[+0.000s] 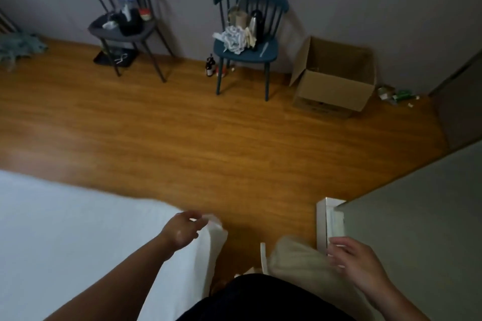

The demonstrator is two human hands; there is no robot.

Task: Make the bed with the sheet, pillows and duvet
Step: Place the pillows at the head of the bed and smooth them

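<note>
Here, stands at the near corner of the bed (52, 281), looking down across a wooden floor (208, 138). Reaches the left hand (182, 229) to that corner, where the white sheet (104, 216) covers the top and hangs down the side; curls the fingers at the sheet's bunched tip, but cannot tell through the blur whether pinching or merely touching it. Holds the right hand (357, 263) well apart, fingers loosely spread and gripping nothing, fingertips at the edge of a cream cloth (294, 255) beside a white box (322, 224). Faces, along the far wall, a dark grey chair (122, 31) and a teal chair (247, 47), both loaded with bottles and oddments, then an open cardboard box (331, 86) toward the floor's far right corner.
</note>
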